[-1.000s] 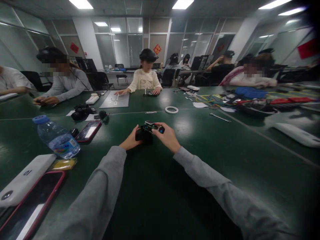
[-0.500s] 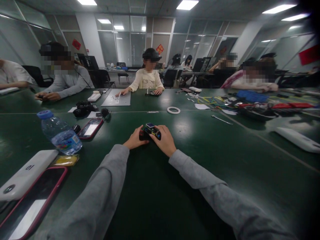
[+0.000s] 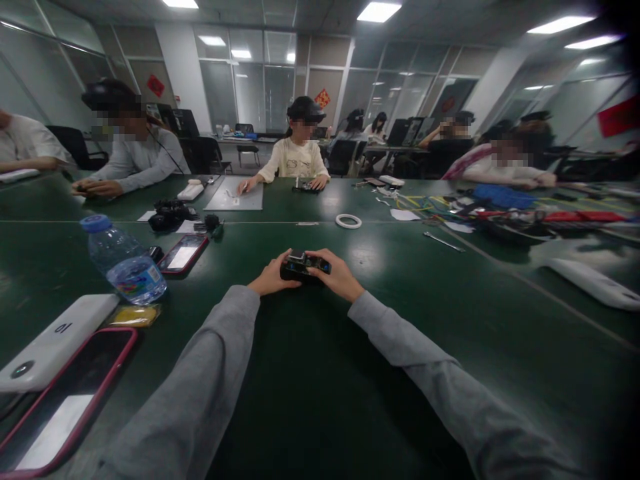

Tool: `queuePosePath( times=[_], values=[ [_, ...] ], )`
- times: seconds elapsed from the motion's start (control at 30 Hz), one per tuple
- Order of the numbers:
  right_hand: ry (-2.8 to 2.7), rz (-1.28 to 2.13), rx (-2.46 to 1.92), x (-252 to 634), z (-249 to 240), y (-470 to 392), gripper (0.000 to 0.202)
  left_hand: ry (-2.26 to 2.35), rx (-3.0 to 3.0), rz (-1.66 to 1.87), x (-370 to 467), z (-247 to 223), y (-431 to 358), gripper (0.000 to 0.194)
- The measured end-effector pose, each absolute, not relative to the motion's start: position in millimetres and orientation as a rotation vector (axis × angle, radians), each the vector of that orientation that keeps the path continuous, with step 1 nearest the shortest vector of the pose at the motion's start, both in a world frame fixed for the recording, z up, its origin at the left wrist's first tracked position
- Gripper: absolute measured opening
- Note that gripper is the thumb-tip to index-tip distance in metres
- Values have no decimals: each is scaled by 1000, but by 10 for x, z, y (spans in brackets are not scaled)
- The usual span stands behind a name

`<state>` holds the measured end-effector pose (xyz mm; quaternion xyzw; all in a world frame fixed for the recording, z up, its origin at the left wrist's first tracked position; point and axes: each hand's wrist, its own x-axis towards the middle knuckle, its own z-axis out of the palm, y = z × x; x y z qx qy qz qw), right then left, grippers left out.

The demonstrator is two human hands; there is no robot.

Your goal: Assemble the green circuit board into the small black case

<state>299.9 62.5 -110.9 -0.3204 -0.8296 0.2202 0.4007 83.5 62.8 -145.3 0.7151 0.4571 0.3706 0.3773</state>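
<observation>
And here, in the middle of the bench, both hands are on one thing: the left hand grips one end of a black device, the right hand clasps the other, thumbs on the near side. Circuitry shows along its face, with small blue spots near either end and a squarish block on top; any lettering there is too small to read. Whether its underside touches the bench, I cannot tell.

Over to the left, the boldest marking in sight: a white case with two dark characters, something like "01" or "OI", and a dark round spot near its lower end. Just beside it lies a red-edged phone, a pale reflection across the glass. A yellow packet sits by the case, and near that leans a blue-capped water bottle, its colourful label blurred past reading.

Across the bench, a co-worker's cream shirt carries a dark line print, and behind, a red diamond on the wall shows golden figures, too small to make out.
</observation>
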Motion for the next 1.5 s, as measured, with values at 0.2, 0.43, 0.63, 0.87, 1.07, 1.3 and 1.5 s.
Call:
queuePosePath(
  times=[0.2, 0.43, 0.63, 0.87, 1.07, 1.3, 1.5],
  values=[
    [-2079, 600, -739, 2992, -1067, 558, 34, 1045, 1719, 900, 815, -1390, 595, 68],
    [-2163, 567, -662, 3010, -1002, 556, 36, 1096, 1703, 880, 800, -1355, 588, 70],
    [-2185, 566, -663, 3073, -975, 605, 38, 1107, 1677, 824, 802, -1261, 538, 79],
    [-2264, 379, -698, 3051, -1030, 539, 42, 1072, 1710, 879, 815, -1362, 589, 73],
    [-2218, 411, -699, 3051, -1049, 514, 43, 1061, 1745, 907, 805, -1392, 602, 71],
    [-2201, 397, -708, 3033, -1086, 485, 43, 1067, 1720, 876, 812, -1350, 578, 72],
    [-2150, 495, -717, 3043, -1110, 508, 41, 1072, 1743, 878, 789, -1392, 598, 72]
  ],
)
